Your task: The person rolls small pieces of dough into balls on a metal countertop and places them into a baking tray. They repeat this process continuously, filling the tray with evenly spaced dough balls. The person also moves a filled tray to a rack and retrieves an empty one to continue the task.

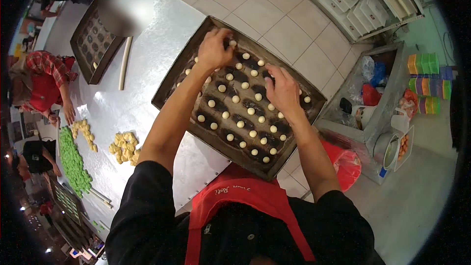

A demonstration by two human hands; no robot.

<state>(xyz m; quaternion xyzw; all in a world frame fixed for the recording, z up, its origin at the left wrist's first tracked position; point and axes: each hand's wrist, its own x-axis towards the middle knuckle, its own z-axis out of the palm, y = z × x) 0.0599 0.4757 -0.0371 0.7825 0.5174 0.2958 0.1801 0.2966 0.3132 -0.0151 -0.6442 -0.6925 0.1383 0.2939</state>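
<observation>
A dark, worn baking tray point(248, 161) lies in front of me, with several small pale dough balls point(245, 85) spread over its dark round marks. At the tray's far side, my left hand point(215, 51) is curled, a dough ball point(232, 43) between its thumb and forefinger. My right hand point(284, 88) hovers over the right half, thumb and forefinger apart, with nothing seen between them. A dough ball point(261, 63) lies just beyond its fingertips. Both forearms reach across the tray, and my hands hide some of the balls.
The tray rests partly on a metal table point(162, 34), overhanging the tiled floor. Yellow dough pieces point(124, 148), green dough pieces point(73, 162), a rolling pin point(125, 64) and another tray point(93, 44) share the table. A co-worker point(44, 83) stands left; a red bin point(343, 164) is right.
</observation>
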